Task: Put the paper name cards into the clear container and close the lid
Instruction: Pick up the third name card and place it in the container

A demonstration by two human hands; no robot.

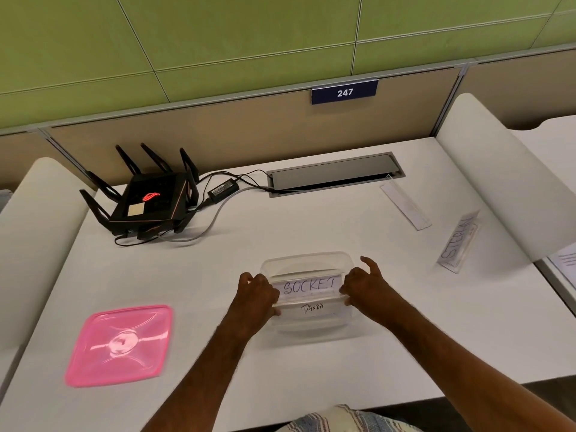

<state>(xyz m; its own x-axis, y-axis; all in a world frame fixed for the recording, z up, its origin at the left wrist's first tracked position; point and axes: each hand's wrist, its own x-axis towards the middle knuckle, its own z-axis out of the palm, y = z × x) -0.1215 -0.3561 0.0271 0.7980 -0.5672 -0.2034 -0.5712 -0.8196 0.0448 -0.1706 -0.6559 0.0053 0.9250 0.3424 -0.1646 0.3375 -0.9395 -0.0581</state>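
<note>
Two hands on flat paper card

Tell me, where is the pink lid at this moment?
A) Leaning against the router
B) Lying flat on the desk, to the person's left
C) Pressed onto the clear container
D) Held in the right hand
B: the pink lid lies flat on the white desk, left of the open clear container, untouched by either hand.

Blurred by motion: pink lid and "STEPHAN" card. Hidden behind left hand and right hand: "SOCKET" card ends.
</note>
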